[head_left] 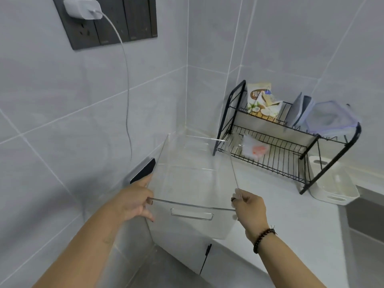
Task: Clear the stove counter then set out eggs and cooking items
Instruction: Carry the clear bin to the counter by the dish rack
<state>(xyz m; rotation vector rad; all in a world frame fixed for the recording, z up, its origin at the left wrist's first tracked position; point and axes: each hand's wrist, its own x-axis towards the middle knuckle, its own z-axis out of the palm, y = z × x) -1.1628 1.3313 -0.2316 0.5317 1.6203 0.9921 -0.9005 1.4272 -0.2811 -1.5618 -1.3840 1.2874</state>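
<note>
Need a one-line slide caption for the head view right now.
Both hands, left and right, grip the near rim of an empty clear bin over the counter, beside a dish rack.

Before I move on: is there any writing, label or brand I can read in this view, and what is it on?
"相": a partly readable Chinese character in white on the brown band of the snack bag on the black rack's upper shelf; the characters after it are covered by a clip and blurred.
Packet on the lower shelf: a red print, too blurred to read.
Clear bin, charger and socket panel: no readable text.
</note>
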